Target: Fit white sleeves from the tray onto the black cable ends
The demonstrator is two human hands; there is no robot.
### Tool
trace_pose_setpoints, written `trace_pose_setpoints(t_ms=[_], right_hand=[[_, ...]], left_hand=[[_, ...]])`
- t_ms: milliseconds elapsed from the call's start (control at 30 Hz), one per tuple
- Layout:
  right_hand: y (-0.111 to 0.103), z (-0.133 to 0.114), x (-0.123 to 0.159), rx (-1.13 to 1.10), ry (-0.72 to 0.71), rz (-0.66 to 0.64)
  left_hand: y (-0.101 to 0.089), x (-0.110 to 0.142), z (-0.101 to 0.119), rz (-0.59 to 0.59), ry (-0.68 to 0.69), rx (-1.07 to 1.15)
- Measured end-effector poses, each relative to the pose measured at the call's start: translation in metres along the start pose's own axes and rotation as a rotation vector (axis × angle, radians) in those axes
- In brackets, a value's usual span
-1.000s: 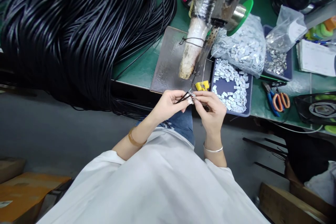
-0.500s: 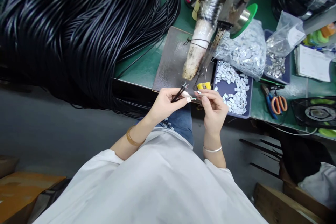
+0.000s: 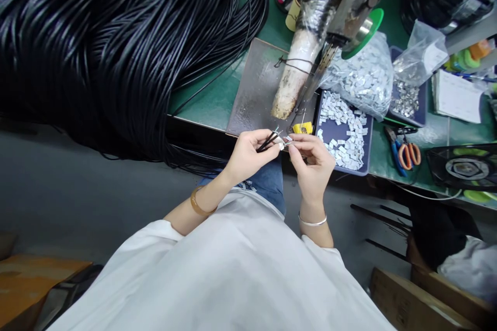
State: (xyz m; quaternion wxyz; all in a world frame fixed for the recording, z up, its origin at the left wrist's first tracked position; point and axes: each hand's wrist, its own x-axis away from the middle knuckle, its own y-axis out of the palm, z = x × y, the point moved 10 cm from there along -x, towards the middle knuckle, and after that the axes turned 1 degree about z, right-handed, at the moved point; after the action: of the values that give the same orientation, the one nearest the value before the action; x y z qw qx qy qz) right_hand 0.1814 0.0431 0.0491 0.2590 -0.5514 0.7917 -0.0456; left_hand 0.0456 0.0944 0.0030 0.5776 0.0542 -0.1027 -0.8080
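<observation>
My left hand (image 3: 251, 152) is closed in a pinch on thin black cables (image 3: 267, 141), whose stripped ends with fine wires point up past the fingertips. White wrapping covers a fingertip of this hand. My right hand (image 3: 313, 159) is closed too, thumb against forefinger, on a small whitish piece (image 3: 288, 139) right by the wire ends. Fingers partly hide that piece, and I cannot tell whether a wire is inside it. Just beyond the hands are a yellow block (image 3: 302, 128) and a soldering iron (image 3: 326, 57) held in a stand.
A large coil of black cable (image 3: 116, 51) fills the left. A taped duct (image 3: 297, 70) hangs over a brown board (image 3: 248, 98). On the right are a tray (image 3: 367, 163) of small white pieces, a bag (image 3: 361, 72) of them, a solder spool (image 3: 365, 33), pliers (image 3: 396, 152) and scissors (image 3: 409, 155).
My right fingertips drew back to the right from the wire ends half a second ago, showing a small white piece. Now they are back against them. The camera view has shifted slightly.
</observation>
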Motion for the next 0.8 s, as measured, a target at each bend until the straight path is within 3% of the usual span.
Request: trace_pose_setpoints(t_ms=[200,267,467,633,800], right_hand=[[0.01,-0.031,0.016,0.293,-0.415,-0.029],[0.011,-0.034,0.02,0.335,-0.488,-0.044],[-0.026,-0.027,0.013,0.196,-0.343,0.229],[-0.016,-0.034,0.021,0.168,-0.4,0.201],[-0.015,-0.019,0.013,0.098,-0.237,0.187]], left_hand=[[0.002,0.001,-0.005,-0.016,-0.01,0.004],[0.004,0.0,-0.007,-0.039,-0.03,0.049],[0.007,-0.002,-0.012,-0.079,-0.101,0.175],[0.008,-0.004,-0.011,-0.066,-0.091,0.231],[0.005,-0.007,-0.009,-0.038,-0.062,0.141]])
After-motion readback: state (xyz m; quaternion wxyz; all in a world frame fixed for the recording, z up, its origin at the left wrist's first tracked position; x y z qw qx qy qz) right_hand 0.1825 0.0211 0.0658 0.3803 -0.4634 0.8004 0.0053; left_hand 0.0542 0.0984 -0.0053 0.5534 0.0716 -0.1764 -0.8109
